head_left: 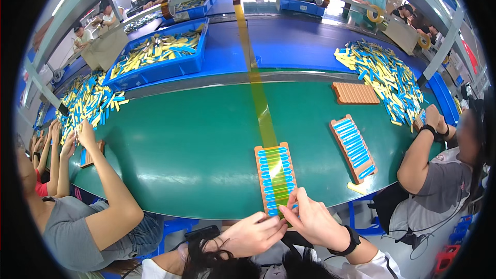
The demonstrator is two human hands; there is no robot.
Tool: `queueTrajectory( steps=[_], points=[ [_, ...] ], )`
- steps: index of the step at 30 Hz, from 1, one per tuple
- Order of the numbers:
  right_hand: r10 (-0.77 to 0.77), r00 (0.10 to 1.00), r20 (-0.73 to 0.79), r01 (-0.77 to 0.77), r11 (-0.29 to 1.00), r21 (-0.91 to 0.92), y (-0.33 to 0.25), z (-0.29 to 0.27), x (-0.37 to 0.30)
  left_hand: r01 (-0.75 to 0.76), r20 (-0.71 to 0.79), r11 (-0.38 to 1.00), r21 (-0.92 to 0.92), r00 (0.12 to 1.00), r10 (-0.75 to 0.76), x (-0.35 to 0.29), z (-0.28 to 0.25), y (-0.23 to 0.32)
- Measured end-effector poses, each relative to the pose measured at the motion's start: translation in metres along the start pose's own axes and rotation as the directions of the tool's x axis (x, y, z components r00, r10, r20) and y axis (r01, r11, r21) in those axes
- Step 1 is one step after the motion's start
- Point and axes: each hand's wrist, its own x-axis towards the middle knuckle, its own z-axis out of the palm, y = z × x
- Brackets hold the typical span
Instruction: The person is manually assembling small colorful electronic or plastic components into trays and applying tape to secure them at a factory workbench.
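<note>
Head view: a strip of yellow tape (262,113) runs down across the green table (181,150) and over the orange tray (283,146) of blue pieces in front of the wearer, with a second filled tray (342,147) and a bare one (356,94) off to the right, heaps of pieces and co-workers on both sides. Reaching in from below, the left hand (257,234) curls its fingers at the tray's near end, while the right hand (312,217) bends over the near right corner, thumb and forefinger nearly together; I can't tell whether either grips the tape.
</note>
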Motion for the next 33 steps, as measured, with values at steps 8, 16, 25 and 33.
queueTrajectory(
  steps=[8, 16, 25, 33],
  points=[
    [-0.063, 0.998, 0.012, 0.064, 0.996, -0.068, 0.0, 0.005, 0.002, 0.588, 0.093, 0.259, -0.767, 0.501, -0.861, 0.052, -0.005, -0.15],
    [-0.098, 0.995, 0.023, 0.1, 0.992, -0.072, -0.003, 0.009, 0.002, 0.238, 0.583, -0.544, -0.805, 0.494, -0.646, 0.084, 0.031, -0.228],
    [-0.104, 0.994, 0.022, 0.106, 0.986, -0.126, -0.013, -0.002, 0.036, 0.175, 0.268, -0.203, -0.963, 0.589, -0.763, 0.093, 0.029, -0.197],
    [-0.235, 0.96, -0.15, 0.18, 0.934, -0.308, -0.014, -0.011, 0.137, 0.271, 0.228, -0.094, -0.958, 0.518, -0.824, 0.076, 0.043, -0.198]
  ],
)
